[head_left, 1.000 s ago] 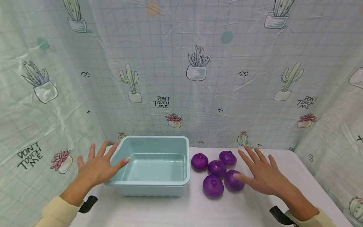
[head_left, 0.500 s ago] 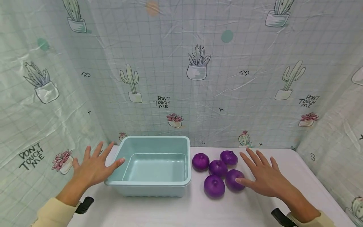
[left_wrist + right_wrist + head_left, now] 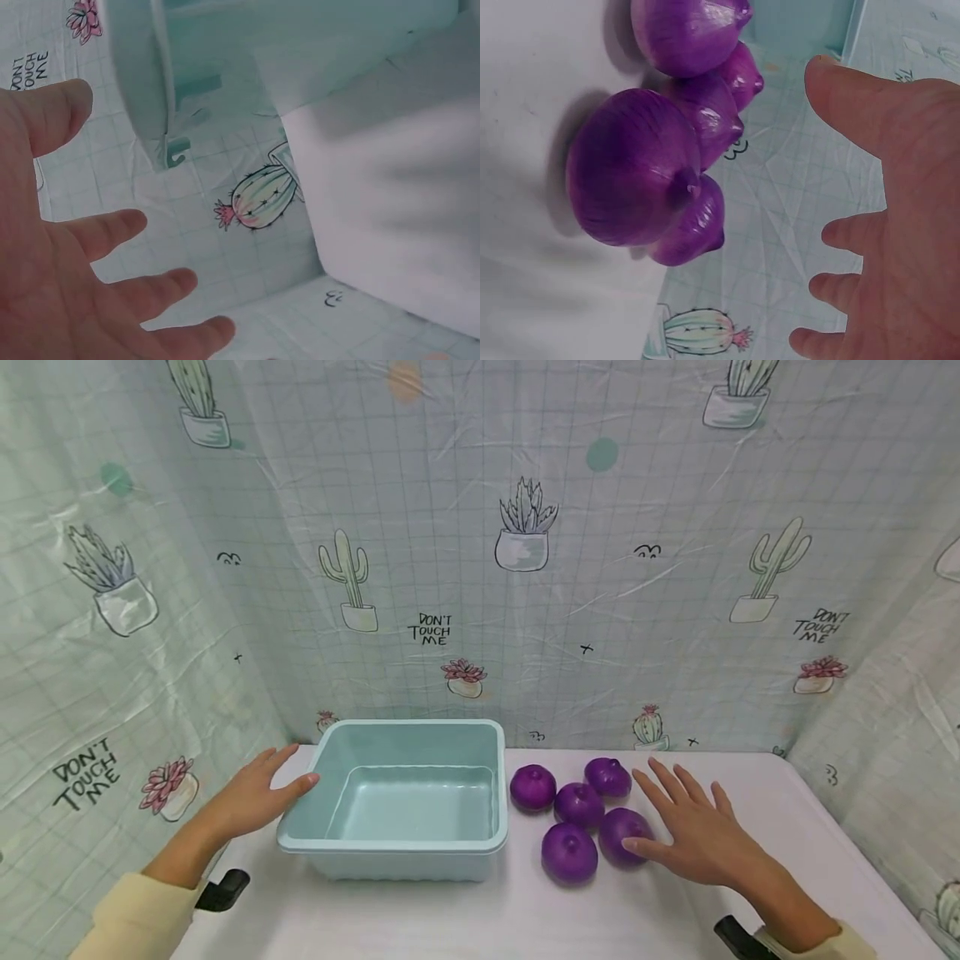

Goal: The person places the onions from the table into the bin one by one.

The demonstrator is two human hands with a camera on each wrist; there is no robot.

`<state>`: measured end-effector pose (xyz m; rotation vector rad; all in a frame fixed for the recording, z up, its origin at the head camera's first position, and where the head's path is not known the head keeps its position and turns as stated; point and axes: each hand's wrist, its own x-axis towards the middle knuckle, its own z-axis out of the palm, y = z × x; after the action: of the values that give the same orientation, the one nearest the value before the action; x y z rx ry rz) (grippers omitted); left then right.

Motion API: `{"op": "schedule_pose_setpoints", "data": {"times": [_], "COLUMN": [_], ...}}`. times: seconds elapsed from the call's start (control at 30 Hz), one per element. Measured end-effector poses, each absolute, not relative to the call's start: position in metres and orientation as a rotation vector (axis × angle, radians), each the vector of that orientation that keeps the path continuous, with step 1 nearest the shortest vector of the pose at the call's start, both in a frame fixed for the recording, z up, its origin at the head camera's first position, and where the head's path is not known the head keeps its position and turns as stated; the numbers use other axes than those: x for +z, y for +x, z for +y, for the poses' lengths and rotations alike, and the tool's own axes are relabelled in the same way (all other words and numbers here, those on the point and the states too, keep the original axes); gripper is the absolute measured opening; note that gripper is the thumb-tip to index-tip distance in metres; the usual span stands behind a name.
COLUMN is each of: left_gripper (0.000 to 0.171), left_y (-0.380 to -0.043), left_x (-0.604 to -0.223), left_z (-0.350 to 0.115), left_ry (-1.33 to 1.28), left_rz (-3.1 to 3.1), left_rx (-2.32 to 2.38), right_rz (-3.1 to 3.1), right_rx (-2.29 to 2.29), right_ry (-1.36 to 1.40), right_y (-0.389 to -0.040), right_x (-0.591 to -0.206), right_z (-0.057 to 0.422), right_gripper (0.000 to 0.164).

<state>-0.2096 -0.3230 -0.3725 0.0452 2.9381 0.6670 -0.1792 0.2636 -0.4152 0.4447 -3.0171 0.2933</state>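
A pale blue plastic basin (image 3: 390, 845) stands on the table with nothing inside it. Beside its left rim is my left hand (image 3: 251, 797), its thumb tip overlapping the rim in the head view. The left wrist view shows that hand (image 3: 67, 277) with spread fingers, a gap between them and the basin wall (image 3: 139, 82). To the right of the basin, several purple onions (image 3: 570, 854) lie in a cluster. My right hand (image 3: 705, 835) hovers at their right side, fingers spread and holding nothing. Its thumb overlaps the nearest right onion (image 3: 618, 835); the right wrist view shows this onion (image 3: 626, 165) apart from the palm.
A white table (image 3: 420, 922) carries everything, its right edge (image 3: 840, 835) running down past my right arm. A curtain (image 3: 450, 527) printed with cacti hangs behind and along both sides. Each wrist wears a black strap piece (image 3: 223, 891).
My left hand has lowered and shifted slightly left beside the basin, its fingers tilting down behind the rim. The right hand has barely moved. Basin and onions stay in place.
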Motion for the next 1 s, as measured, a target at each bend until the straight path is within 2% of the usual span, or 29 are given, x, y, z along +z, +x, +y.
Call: {"op": "schedule_pose_setpoints", "data": {"times": [0.37,0.77,1.0], "left_gripper": [0.096,0.076,0.073], "left_y": [-0.222,-0.235,-0.239], "left_x": [-0.373,-0.376,-0.377], "left_z": [-0.334,-0.338,-0.343], "left_ry": [-0.112,-0.161,-0.220], "left_rz": [2.582,2.469,2.382], "left_rx": [1.124,1.334,1.461], "right_rz": [-3.010,-3.059,-3.019], "right_rx": [0.293,0.374,0.416], "right_ry": [0.446,0.377,0.388], "right_y": [-0.180,-0.176,-0.179], "right_x": [-0.432,-0.457,-0.467], "right_z": [0.259,0.259,0.258], "right_gripper": [0.099,0.102,0.097]}}
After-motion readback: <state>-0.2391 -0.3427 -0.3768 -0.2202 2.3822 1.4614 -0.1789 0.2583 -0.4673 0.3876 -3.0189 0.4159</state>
